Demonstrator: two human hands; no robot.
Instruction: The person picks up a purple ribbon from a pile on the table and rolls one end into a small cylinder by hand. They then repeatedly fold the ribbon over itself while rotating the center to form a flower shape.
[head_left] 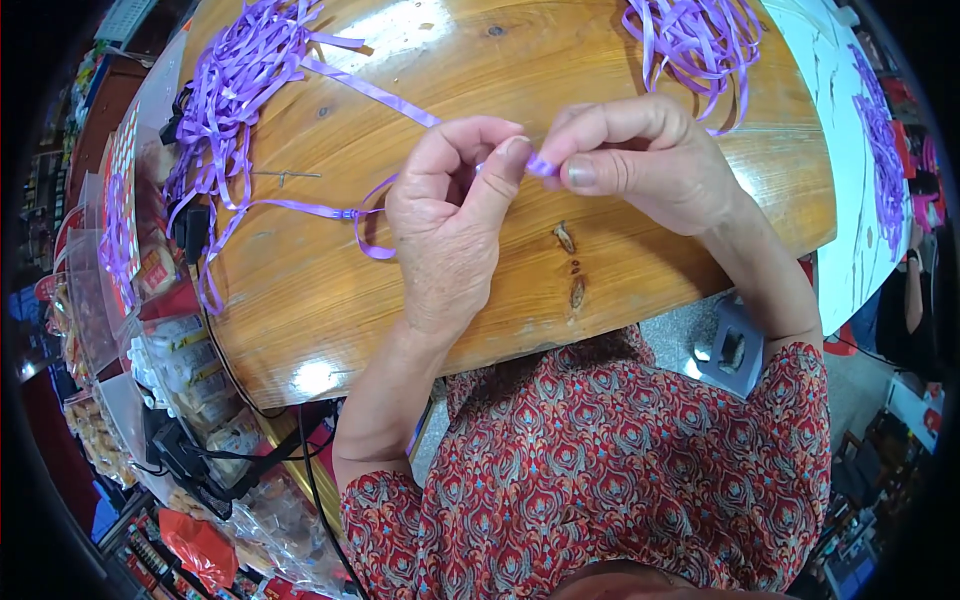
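A purple ribbon [541,166] is stretched between my hands over the wooden table [330,320]. My left hand [440,235] pinches it between thumb and curled fingers. The thumb and forefinger of my right hand [655,165] grip the ribbon a short gap away. One strand runs from my left hand back toward a big heap of purple ribbons [240,85] at the far left. Another strand loops beside my left wrist and has a small knot or clip [348,214] on it. The ribbon inside my left fist is mostly hidden.
Another heap of purple ribbons [695,50] lies at the far right of the table. A thin metal tool [288,175] rests near the left heap. Bagged goods [185,365] and black cables [215,460] crowd the left side. A white marbled table [850,150] with more purple strands adjoins the right side.
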